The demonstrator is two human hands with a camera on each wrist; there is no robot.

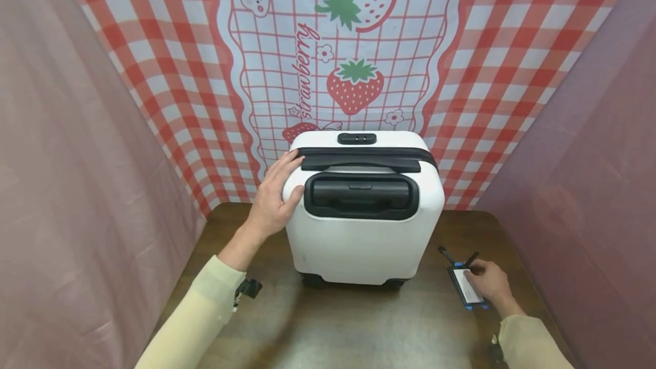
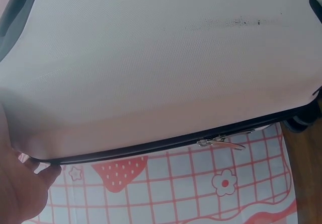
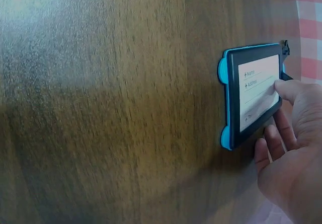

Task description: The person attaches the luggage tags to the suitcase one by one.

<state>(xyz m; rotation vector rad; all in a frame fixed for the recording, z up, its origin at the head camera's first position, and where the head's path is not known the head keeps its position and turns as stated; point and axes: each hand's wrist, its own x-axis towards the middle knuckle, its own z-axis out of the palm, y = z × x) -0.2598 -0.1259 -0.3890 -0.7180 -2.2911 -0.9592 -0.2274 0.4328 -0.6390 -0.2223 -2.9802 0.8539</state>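
Observation:
A white hard-shell suitcase stands upright on the wooden table, its black handle facing up and toward me. My left hand rests on its upper left corner, fingers reaching toward the zipper seam and thumb near the recessed handle. In the left wrist view, fingertips touch the seam. To the right of the suitcase, my right hand pinches a luggage tag, thumb on its face and other fingers beneath. The tag has a black frame, blue edges and a white card with printed lines. Its black strap sticks out at the far end.
A combination lock sits on the suitcase top. Zipper pulls hang on its side seam. Behind it hangs a strawberry-print cloth; pink curtains flank the wooden table.

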